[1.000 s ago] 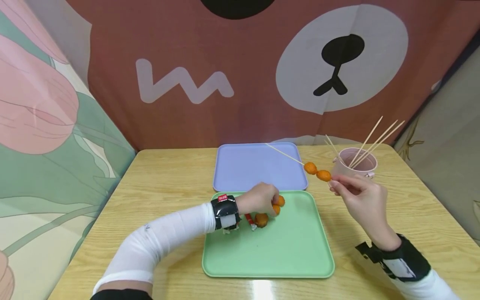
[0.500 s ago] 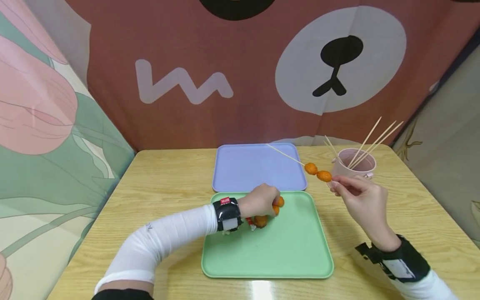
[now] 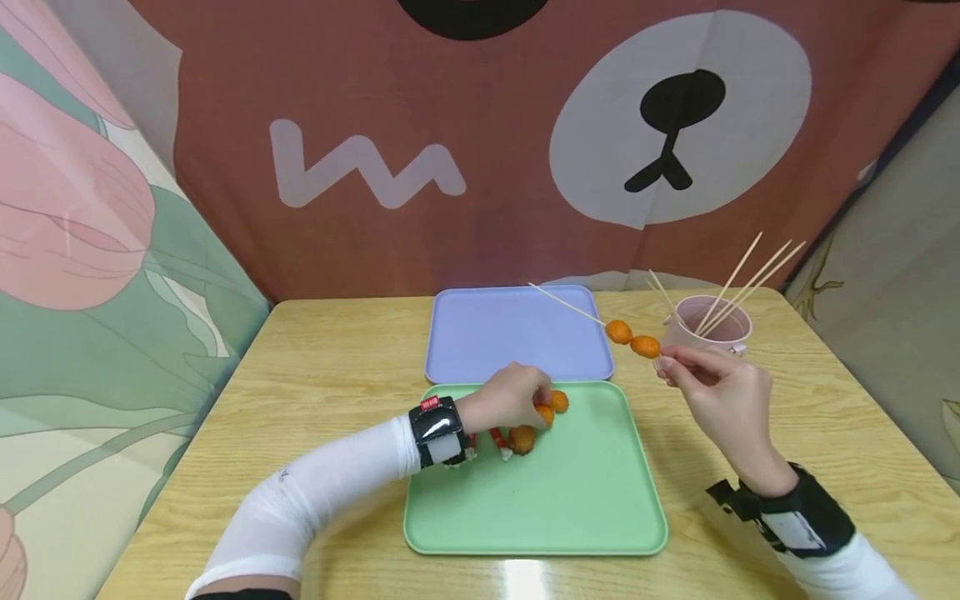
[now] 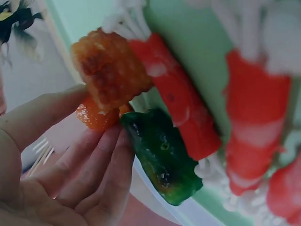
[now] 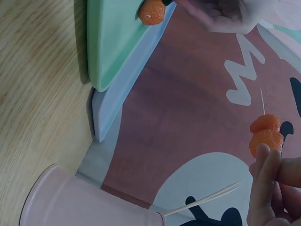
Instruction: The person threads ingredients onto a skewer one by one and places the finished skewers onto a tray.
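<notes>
Pinching an orange piece (image 4: 96, 117) with its fingertips (image 4: 101, 146), the left hand (image 3: 504, 398) sits over the far edge of the green tray (image 3: 592, 500), where another fried piece (image 3: 521, 438), red-and-white sticks (image 4: 181, 108) and a green piece (image 4: 162, 157) lie close by. The right hand (image 3: 720, 392) grasps a skewer (image 3: 570, 308) by its near end and holds it in the air between the purple tray (image 3: 487, 333) and the pink cup (image 3: 708, 327) of spare sticks. Two orange balls (image 3: 632, 339) are threaded on it, just beside the fingers.

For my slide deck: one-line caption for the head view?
Right hand holds a skewer; left hand picks food from green tray.
</notes>
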`<state>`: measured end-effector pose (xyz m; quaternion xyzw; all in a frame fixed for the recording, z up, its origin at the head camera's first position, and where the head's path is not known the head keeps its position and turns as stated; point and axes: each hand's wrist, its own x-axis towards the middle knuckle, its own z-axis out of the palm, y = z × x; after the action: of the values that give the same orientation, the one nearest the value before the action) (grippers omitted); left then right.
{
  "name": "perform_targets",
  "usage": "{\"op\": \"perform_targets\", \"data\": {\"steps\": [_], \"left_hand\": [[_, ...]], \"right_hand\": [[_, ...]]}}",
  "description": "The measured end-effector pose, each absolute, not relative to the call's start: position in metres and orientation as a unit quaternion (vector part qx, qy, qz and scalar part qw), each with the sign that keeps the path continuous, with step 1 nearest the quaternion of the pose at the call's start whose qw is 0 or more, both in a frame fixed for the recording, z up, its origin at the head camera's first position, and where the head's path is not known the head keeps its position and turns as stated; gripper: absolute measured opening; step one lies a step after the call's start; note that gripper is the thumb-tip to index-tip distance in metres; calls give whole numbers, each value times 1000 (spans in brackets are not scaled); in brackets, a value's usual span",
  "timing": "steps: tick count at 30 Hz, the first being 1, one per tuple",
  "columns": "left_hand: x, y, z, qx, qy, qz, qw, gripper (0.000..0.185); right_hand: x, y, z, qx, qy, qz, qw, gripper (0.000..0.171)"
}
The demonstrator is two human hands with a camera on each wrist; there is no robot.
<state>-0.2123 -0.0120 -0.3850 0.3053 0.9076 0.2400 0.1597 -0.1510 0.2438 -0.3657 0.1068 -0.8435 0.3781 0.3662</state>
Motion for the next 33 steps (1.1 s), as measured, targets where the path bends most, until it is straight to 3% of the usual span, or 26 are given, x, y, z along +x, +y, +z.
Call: {"op": "perform_targets", "data": {"steps": [18, 33], "left_hand": [[-207, -58, -368, 242, 829, 492, 112, 21], [-219, -96, -342, 180, 641, 741, 92, 33]], "right_hand": [[-171, 232, -362, 141, -811, 426, 376, 15], [-171, 219, -360, 166, -794, 458, 363, 17]]}}
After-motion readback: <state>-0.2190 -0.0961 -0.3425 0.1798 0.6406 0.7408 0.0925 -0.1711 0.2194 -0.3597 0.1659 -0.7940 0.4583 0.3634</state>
